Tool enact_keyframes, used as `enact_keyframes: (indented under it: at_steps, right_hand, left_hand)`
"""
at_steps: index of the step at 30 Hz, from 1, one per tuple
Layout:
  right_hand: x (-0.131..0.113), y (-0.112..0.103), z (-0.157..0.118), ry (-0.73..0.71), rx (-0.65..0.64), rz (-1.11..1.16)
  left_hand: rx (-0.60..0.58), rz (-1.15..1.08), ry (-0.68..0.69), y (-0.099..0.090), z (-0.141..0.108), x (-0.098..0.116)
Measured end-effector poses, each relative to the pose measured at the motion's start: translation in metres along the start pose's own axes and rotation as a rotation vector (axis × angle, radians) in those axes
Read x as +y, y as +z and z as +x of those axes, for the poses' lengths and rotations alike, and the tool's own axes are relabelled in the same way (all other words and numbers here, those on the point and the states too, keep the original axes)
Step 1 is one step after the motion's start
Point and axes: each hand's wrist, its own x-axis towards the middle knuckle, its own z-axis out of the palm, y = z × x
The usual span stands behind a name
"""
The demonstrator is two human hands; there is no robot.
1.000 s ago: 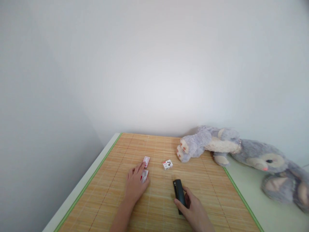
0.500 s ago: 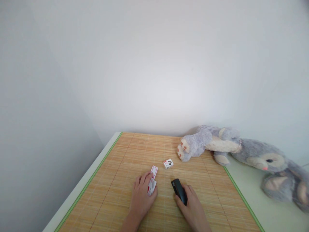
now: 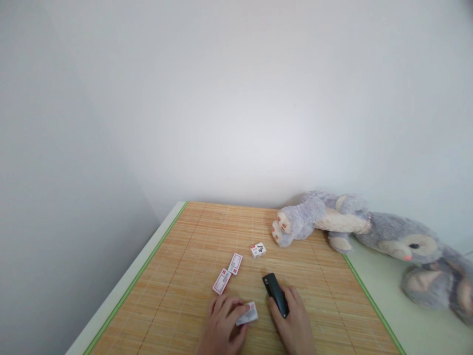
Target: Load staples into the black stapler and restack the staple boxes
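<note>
Near the front of the bamboo mat, my left hand point(image 3: 226, 325) is closed on a small white box point(image 3: 248, 314), gripped between thumb and fingers. My right hand point(image 3: 293, 320) wraps round a black stapler point(image 3: 275, 294), which lies on the mat and points away from me. Beyond my left hand lie two flat white boxes with red borders, a nearer box point(image 3: 222, 281) and a farther box point(image 3: 235, 264), with their ends close together. Farther back sits another small box point(image 3: 257, 250), white with red and a dark picture on it.
The bamboo mat point(image 3: 207, 236) with green edging covers most of the pale table point(image 3: 399, 301). A grey plush rabbit point(image 3: 343, 219) lies along the back right, across the mat's edge. A white wall point(image 3: 236, 108) stands directly behind.
My left hand has drawn back toward me with the small white box, uncovering the two red-bordered boxes. My right hand stays on the stapler, which has barely moved.
</note>
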Motion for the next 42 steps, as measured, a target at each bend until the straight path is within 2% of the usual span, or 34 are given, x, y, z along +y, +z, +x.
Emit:
enact_keyframes:
  at_steps: [1,4,8,9,11,13,15,20,23,27,30,35,38,42]
  right_hand:
    - [0.000,0.000,-0.001,0.000,0.003,0.004]
    - [0.001,0.000,-0.002,0.004,0.005,0.017]
    - [0.003,0.000,-0.002,0.015,0.018,0.001]
    - [0.003,0.000,-0.002,0.017,0.013,-0.008]
    - [0.003,0.002,-0.002,0.019,-0.012,-0.022]
    - [0.003,0.004,-0.003,0.009,-0.037,-0.034]
    - [0.004,0.005,-0.005,0.000,-0.064,-0.067]
    - [0.007,0.004,-0.009,0.001,-0.220,-0.152]
    - [0.009,-0.002,-0.003,-0.025,-0.258,-0.122]
    - [0.016,-0.011,0.022,-0.074,-0.212,-0.076]
    - [0.025,-0.016,0.052,-0.055,-0.156,-0.103]
    - [0.036,-0.024,0.097,-0.012,-0.143,-0.163]
    - [0.034,-0.023,0.117,-0.016,-0.149,-0.169]
    - [0.016,-0.011,0.135,-0.079,-0.224,-0.140]
  left_hand:
    - [-0.022,-0.009,0.003,-0.003,-0.002,-0.002]
    - [0.051,0.010,-0.108,-0.015,-0.005,-0.009]
    - [-0.064,-0.042,0.027,-0.020,-0.009,-0.013]
    - [-0.058,-0.037,0.022,-0.019,-0.010,-0.013]
    - [0.030,0.001,-0.064,-0.016,-0.007,-0.015]
    - [0.128,0.044,-0.134,-0.014,0.002,-0.018]
    - [0.183,0.069,-0.140,-0.013,0.017,-0.022]
    - [0.155,0.093,-0.057,-0.009,0.057,-0.028]
    - [0.189,0.110,-0.076,0.000,0.067,-0.027]
    - [0.244,0.097,-0.126,0.012,0.063,-0.026]
    - [0.244,0.084,-0.152,0.016,0.055,-0.028]
    - [0.293,0.073,-0.207,0.021,0.044,-0.029]
    - [0.296,0.075,-0.238,0.021,0.043,-0.027]
    - [0.269,0.072,-0.255,0.018,0.044,-0.023]
